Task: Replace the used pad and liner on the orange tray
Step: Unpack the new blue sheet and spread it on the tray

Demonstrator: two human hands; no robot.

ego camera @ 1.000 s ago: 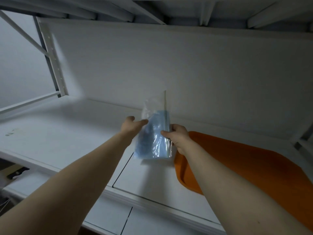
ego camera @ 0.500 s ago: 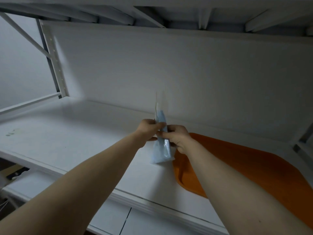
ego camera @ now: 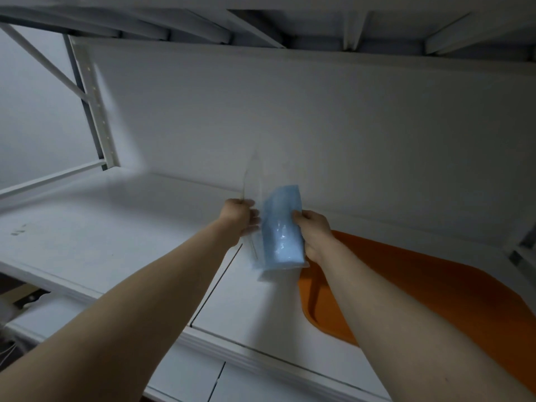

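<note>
Shelving fills the view: a white shelf runs from 9 o'clock round to 5 o'clock, a plain white back panel rises behind it, and the ribbed underside of an upper shelf spans 12 o'clock. A perforated upright post stands at 10 o'clock. The orange tray lies on the shelf at 4 o'clock, and the right forearm crosses over its rounded left end.

At the centre, just to 10 o'clock of that tray end, a clear bag is held up on end, leaning a little. Inside it sits a folded blue pad (its top corner pokes up toward 12 o'clock). Whether the bag's lower edge touches the shelf cannot be told.

The left hand is at the bag's 9 o'clock side, fingers curled onto the empty clear plastic. The right hand is at its 3 o'clock side, thumb and fingers closed round the bag's edge where the pad lies.
</note>
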